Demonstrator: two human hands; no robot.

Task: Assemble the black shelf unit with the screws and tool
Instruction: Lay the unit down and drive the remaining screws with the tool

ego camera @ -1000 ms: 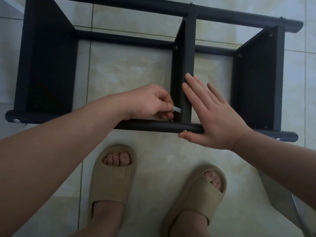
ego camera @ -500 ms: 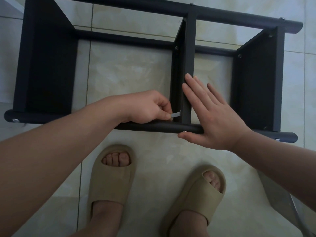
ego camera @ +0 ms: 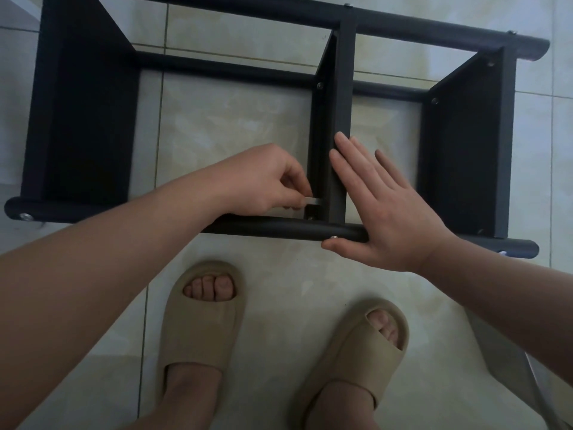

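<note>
While flat right hand (ego camera: 390, 212) braces divider (ego camera: 342, 88), left hand (ego camera: 266, 181) pinches tool (ego camera: 311, 200)

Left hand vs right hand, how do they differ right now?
Left hand is curled, pinching the silver tool; right hand is flat with straight fingers, holding nothing. Left hand works left of the middle panel; right hand presses its right side. Both sit at the near rail.

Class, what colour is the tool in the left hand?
Silver-grey metal; the tool shows best in the head view.
</note>
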